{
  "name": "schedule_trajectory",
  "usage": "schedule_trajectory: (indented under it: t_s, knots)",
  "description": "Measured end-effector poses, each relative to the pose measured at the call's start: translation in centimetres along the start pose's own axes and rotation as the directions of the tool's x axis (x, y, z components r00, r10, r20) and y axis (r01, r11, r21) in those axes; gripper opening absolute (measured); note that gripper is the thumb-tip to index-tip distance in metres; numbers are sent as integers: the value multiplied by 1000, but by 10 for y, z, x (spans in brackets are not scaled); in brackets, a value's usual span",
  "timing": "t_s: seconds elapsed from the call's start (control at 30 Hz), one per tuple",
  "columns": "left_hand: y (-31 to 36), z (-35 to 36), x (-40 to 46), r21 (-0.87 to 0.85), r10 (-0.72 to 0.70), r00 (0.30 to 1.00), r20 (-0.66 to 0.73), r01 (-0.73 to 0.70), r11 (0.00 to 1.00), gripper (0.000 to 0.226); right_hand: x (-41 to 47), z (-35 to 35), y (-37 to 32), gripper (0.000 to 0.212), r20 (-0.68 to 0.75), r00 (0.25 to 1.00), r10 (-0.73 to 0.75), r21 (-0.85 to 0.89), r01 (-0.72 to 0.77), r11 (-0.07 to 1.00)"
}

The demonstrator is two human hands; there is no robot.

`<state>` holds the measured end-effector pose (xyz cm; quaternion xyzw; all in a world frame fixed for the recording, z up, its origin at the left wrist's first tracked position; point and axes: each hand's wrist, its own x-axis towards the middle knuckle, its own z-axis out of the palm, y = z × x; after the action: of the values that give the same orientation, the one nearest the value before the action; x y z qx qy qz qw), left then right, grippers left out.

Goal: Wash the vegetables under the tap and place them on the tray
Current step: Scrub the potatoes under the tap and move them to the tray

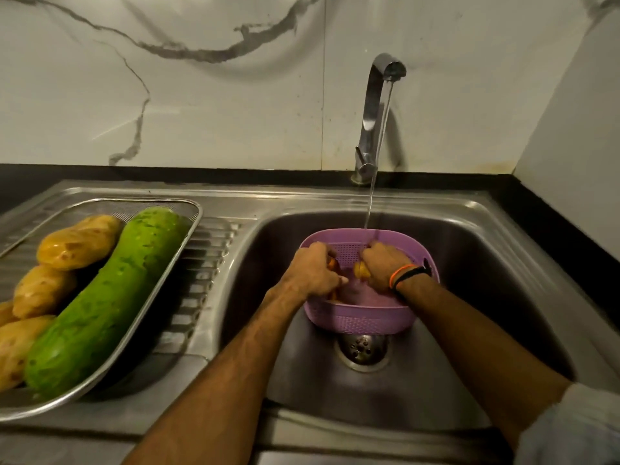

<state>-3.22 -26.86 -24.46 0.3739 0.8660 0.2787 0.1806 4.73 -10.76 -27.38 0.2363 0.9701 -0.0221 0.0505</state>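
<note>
A purple plastic basket [369, 318] stands in the sink [486, 263] over the drain. Water runs from the tap [375, 105] onto its far rim. Both my hands are inside the basket. My left hand [313, 271] grips an orange vegetable, mostly hidden under the fingers. My right hand [384, 268] is curled round a small yellow-orange vegetable [361, 270]. On the draining board to the left, a steel tray [161, 283] holds a long green gourd [107, 297] and several potatoes [79, 241].
The drain strainer [362, 347] shows just in front of the basket. A black counter edge runs behind and to the right of the sink. A marble-look wall stands behind the tap. My right wrist wears orange and black bands [407, 273].
</note>
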Motion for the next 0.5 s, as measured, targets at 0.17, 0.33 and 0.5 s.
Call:
schedule_trajectory:
  t_s: [0.17, 0.33, 0.5]
  knots:
    - [1, 3, 1, -21, -7, 1000, 17, 8, 1000, 56, -1, 6, -6, 41, 11, 1000, 5, -103, -3, 995]
    - [2, 0, -3, -13, -8, 1000, 18, 8, 1000, 52, -15, -16, -9, 35, -14, 991, 132, 114, -130, 985]
    - [5, -4, -9, -49, -20, 1000, 10, 20, 999, 44, -31, -41, -8, 30, -67, 952, 299, 576, -208, 790]
